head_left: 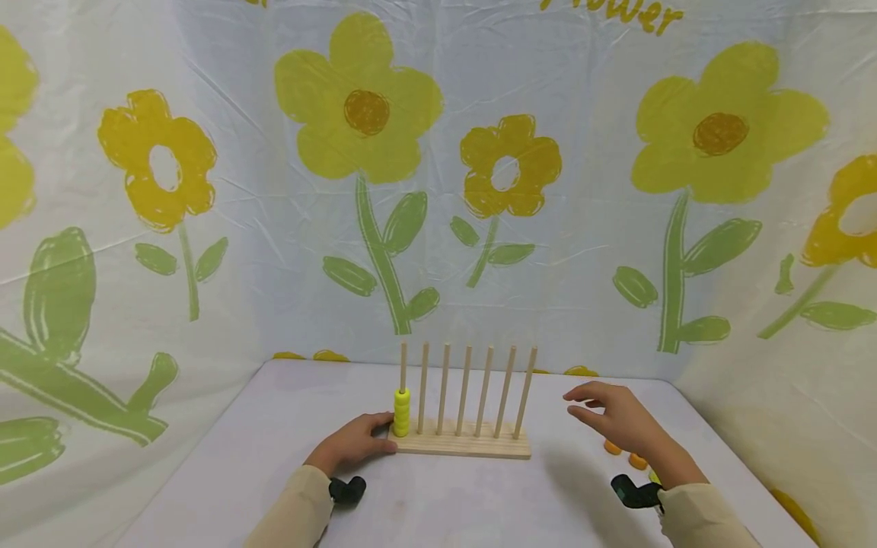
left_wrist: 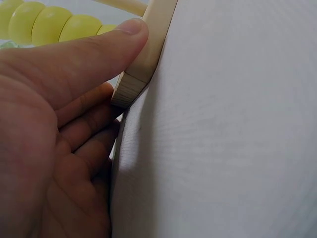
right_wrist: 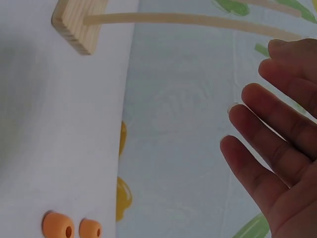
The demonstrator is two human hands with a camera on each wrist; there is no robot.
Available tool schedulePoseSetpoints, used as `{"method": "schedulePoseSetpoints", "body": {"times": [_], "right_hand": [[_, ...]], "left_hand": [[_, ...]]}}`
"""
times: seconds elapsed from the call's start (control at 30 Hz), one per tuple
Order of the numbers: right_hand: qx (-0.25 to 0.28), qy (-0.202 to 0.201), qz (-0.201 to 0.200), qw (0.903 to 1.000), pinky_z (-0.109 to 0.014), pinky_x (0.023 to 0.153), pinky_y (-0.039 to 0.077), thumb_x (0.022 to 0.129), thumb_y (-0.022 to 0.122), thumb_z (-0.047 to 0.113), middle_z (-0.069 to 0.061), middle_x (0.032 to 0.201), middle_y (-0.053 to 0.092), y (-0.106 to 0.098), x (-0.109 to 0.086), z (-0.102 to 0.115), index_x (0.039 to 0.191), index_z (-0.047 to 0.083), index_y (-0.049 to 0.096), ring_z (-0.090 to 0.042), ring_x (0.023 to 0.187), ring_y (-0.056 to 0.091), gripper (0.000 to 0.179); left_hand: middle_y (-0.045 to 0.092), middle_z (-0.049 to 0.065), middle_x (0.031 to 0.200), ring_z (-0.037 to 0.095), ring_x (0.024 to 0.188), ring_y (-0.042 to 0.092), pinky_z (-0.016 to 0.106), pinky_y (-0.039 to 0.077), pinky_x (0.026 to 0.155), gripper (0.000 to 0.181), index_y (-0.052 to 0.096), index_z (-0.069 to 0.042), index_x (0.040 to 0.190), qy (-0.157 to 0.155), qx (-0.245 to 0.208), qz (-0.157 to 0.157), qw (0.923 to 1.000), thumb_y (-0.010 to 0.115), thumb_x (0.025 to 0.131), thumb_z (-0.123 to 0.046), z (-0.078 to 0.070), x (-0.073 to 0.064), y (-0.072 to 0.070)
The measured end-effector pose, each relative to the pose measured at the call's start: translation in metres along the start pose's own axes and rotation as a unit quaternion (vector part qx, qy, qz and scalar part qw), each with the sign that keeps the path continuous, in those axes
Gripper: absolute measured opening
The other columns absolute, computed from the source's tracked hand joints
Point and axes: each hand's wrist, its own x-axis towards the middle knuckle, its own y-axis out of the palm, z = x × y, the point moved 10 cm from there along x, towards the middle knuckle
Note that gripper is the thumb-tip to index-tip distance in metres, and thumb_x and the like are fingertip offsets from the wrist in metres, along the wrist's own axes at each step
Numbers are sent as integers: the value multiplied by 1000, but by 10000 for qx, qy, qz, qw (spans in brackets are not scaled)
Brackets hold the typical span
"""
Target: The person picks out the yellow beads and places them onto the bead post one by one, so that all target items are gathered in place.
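A wooden peg stand (head_left: pixel 463 445) rests on the table, its several upright pegs in a row. Yellow beads (head_left: pixel 402 412) are stacked on its leftmost peg; the other pegs are bare. My left hand (head_left: pixel 354 443) holds the left end of the base. In the left wrist view the thumb (left_wrist: pixel 106 47) lies along the front edge, with the fingers behind the end. My right hand (head_left: pixel 620 415) hangs in the air right of the stand, its fingers apart and nothing between them. Below it on the table are orange beads (head_left: pixel 638 461).
A yellow-green bead (head_left: pixel 654 477) shows partly behind the right wrist. The white table (head_left: pixel 438 510) reaches back to a flower-printed curtain (head_left: pixel 582 304), which also hangs along both sides. A dark camera mount sits on each wrist.
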Motion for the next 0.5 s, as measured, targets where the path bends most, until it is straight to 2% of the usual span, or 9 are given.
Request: {"method": "schedulePoseSetpoints", "body": {"times": [0.23,0.37,0.5], "right_hand": [[85,463,458,9978,-46,86,57,89,70,27,-8,114,69,9,-11,-23,110,13,70,-34,102,66,26],[181,687,616,9956,-46,87,56,89,70,29,-9,116,68,14,-19,-37,111,14,70,-34,105,64,27],[563,920,769,9912,-42,78,59,88,71,27,-18,120,65,19,-28,-54,112,10,69,-34,100,67,30]], "left_hand": [[48,10,148,38,141,36,61,29,113,76,48,-14,143,-57,3,-7,10000,75,80,-47,-2,-2,-1],[47,10,148,38,141,35,61,28,113,76,48,-14,144,-64,19,-7,10000,74,80,-48,-1,-2,-1],[47,10,148,39,141,35,62,28,113,78,48,-14,144,-38,5,14,10000,74,80,-50,0,-1,0]]}}
